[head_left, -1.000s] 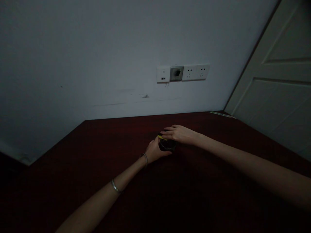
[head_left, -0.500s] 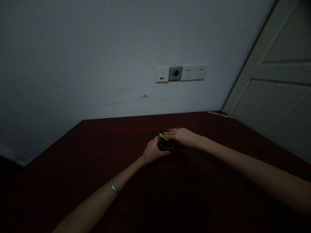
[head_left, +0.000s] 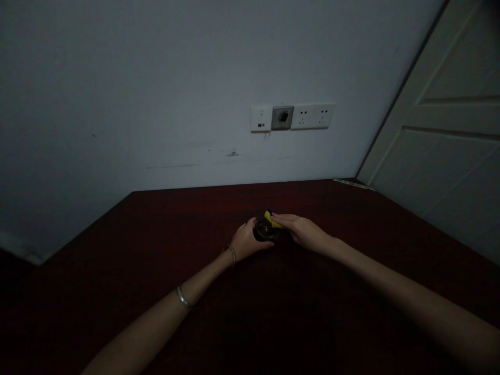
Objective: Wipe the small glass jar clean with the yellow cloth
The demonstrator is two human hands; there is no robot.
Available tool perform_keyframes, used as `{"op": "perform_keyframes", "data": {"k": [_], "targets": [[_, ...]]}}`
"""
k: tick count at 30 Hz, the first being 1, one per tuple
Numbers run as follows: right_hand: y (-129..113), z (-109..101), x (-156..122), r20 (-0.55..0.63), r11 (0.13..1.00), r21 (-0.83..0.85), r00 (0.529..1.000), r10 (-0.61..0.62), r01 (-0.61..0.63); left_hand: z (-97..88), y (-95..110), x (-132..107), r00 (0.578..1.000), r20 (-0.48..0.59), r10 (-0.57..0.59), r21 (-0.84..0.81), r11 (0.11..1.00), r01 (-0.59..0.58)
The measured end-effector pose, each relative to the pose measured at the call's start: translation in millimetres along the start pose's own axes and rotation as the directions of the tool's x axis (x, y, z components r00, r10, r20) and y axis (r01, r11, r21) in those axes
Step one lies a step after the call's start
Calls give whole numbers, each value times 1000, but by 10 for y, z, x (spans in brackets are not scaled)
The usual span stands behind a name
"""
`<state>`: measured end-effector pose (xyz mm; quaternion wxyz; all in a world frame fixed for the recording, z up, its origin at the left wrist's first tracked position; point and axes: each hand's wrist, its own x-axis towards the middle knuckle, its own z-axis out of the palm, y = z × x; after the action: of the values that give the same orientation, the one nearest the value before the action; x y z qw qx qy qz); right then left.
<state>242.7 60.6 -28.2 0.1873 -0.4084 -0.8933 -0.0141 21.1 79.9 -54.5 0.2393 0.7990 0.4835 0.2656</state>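
My left hand is curled round the left side of a small dark, glassy round container on the dark red table. Its exact kind is hard to make out in the dim light. In my right hand is a yellow sponge with a dark side, pressed by the fingers against the container's right rim. The palm hides part of the sponge and the container's far right side. A bracelet and a silver bangle circle my left wrist and forearm.
The dark red tabletop meets a pale wall at the back. Wall sockets and a grey switch plate sit above it. A white panelled door borders the right side. A thin patterned strip lies at the back right corner.
My right hand has moved the sponge a little to the right and nearer along the container's rim, uncovering more of its opening. My left hand has stayed in place.
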Motion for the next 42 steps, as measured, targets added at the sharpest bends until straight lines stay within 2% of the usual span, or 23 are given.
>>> {"op": "perform_keyframes", "data": {"k": [9,19,22,25,27,31,34,36,42], "targets": [[-105,103,-179,-59,998,34,996,62,-60,12,-3,6,1000,2,-12,4,1000,12],[-351,118,-334,-28,994,27,994,104,-103,27,-3,16,1000,-11,-5,8,1000,5],[-393,79,-385,-4,993,53,994,110,-110,24,18,19,1000,8,-14,7,1000,13],[-342,-51,-384,17,988,129,996,88,-89,12,53,16,1000,18,-21,17,1000,20],[-266,-175,-336,3,980,187,997,73,-73,1,75,12,1000,17,-27,16,1000,26],[-115,-398,-115,-133,973,221,987,92,-61,-20,98,4,1000,12,-26,10,1000,26],[-80,-466,118,-31,987,158,999,-38,43,-26,101,4,1000,12,-12,7,1000,12],[-92,-457,271,70,985,104,986,-149,141,-25,101,8,1000,11,-10,11,1000,9],[-109,-303,509,157,976,53,964,-215,209,-17,102,16,1000,10,-20,40,999,20]]}}
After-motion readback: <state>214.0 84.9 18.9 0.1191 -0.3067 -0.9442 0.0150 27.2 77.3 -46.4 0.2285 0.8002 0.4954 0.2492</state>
